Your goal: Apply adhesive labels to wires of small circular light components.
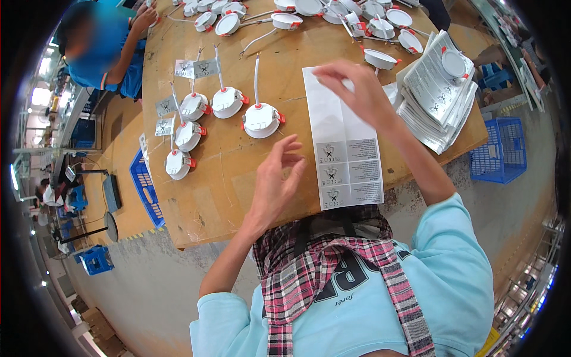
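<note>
My left hand [278,175] hovers near the table's front edge, thumb apart from loosely bent fingers, holding nothing. My right hand [355,89] is over the upper part of a long white label sheet [326,128]; its thumb and fingertips come together by the sheet's top left corner, and anything between them is too small to make out. Printed labels fill the sheet's lower end, while its upper part is blank. Left of it stands a round white downlight [260,122] with red clips and an upright white cable. Several similar downlights [193,107] stand farther left, silver labels [206,67] near their cables.
Many white downlights [286,22] crowd the table's far side. A thick stack of label sheets [431,101] lies right, with one downlight [454,63] on top. Blue crates [498,152] flank the wooden table [208,205]. A person in blue [110,50] works at the far left.
</note>
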`<state>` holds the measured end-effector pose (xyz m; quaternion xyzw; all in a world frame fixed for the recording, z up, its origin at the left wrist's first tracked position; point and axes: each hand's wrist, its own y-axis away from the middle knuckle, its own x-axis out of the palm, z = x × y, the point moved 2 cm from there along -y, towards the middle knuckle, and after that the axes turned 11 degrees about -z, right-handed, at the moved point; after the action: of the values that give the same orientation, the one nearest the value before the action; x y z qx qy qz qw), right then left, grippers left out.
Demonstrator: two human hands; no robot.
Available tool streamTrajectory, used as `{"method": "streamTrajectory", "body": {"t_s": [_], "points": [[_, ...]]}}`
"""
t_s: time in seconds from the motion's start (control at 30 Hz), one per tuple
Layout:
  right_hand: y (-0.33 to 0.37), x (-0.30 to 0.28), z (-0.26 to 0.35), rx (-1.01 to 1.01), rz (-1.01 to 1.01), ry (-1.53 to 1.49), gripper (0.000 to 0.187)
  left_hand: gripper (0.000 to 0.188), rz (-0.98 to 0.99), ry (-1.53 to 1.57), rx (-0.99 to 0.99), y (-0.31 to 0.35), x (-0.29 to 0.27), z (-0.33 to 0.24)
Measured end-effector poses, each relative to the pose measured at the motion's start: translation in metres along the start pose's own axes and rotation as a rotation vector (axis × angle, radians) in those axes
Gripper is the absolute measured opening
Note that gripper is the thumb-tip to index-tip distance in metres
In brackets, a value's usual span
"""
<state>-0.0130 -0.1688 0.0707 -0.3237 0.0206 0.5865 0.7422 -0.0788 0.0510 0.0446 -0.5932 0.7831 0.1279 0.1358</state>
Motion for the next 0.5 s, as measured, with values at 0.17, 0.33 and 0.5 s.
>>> {"method": "streamTrajectory", "body": {"t_s": [0.17,0.33,0.5], "points": [[0.091,-0.006,-0.006,0.006,0.059,0.182,0.032,0.050,0.126,0.450,-0.254,-0.009,0.026,0.012],[0.095,0.003,-0.005,-0.044,0.044,0.195,0.033,0.044,0.125,0.329,-0.378,-0.040,0.035,0.014],[0.081,0.007,-0.016,-0.109,0.023,0.180,0.029,0.024,0.116,0.379,-0.356,-0.064,0.043,0.026]]}}
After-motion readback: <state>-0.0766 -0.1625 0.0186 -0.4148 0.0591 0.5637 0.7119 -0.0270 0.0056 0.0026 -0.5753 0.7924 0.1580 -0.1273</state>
